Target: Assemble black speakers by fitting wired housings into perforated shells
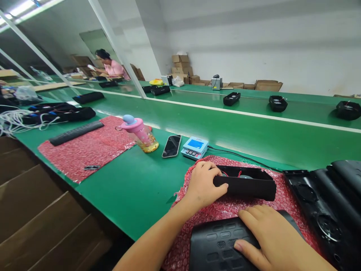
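Note:
My left hand point(205, 182) grips the left end of a black speaker housing point(248, 187), thumb on its front wall and fingers over the far side. The housing lies open side up, with red wires and a round part showing inside. Closer to me, my right hand point(263, 233) holds a black plastic panel point(221, 244) marked with oval recesses and small perforated patches. Its thumb rests on the panel's face, and its fingertips reach the far edge. Red bubble wrap point(180, 241) lies under both pieces.
More black plastic shells point(318, 199) are stacked at right. Beyond the bubble wrap stand a light-blue tester point(195, 148) with a cable, a phone point(172, 146) and a drink bottle point(141, 133). Several housings point(231, 98) sit on the green line behind. A co-worker point(111, 67) sits far left.

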Available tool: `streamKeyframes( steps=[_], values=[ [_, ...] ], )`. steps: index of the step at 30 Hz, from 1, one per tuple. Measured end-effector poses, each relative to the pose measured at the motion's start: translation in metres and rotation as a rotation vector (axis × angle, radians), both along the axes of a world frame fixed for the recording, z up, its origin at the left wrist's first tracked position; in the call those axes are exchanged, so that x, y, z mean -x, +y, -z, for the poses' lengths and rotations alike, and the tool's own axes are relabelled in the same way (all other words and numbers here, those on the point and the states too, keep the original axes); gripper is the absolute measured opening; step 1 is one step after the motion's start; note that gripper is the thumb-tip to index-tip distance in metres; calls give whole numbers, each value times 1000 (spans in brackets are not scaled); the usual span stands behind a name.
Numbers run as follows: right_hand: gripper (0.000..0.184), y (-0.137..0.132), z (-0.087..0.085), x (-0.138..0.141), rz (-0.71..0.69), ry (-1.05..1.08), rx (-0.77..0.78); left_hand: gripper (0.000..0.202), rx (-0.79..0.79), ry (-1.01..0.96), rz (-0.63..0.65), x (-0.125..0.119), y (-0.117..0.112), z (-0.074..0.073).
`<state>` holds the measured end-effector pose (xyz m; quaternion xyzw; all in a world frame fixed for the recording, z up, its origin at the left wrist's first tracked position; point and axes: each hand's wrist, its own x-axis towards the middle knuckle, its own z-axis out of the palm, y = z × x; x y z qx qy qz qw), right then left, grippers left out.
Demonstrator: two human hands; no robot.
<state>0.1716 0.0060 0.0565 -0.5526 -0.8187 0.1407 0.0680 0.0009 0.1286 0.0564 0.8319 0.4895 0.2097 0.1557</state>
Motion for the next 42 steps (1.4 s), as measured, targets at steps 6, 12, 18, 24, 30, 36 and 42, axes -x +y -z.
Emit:
streamKeyframes(
  steps=[6, 12, 18, 24, 30, 36, 42],
  values=[
    [34, -3, -1, 0, -17, 13, -91, 19, 4, 72, -9, -2, 0, -3],
    [37, -2, -2, 0, 25, 28, 79, 19, 36, 98, 5, -1, 2, -5],
    [37, -2, -3, 1, 37, 45, 118, 22, 43, 111, 40, 0, 4, -4],
    [37, 2, -5, 2, 29, 44, 118, 19, 34, 108, -9, -2, 1, -3],
    [35, 1, -6, 2, 40, 41, 132, 19, 44, 95, -9, -2, 2, -3],
    [35, 1, -7, 3, 37, 48, 151, 19, 27, 90, 6, -1, 5, -1],
    [35, 3, -11, 3, 37, 36, 135, 18, 9, 84, 4, -1, 6, 0]
  ],
)
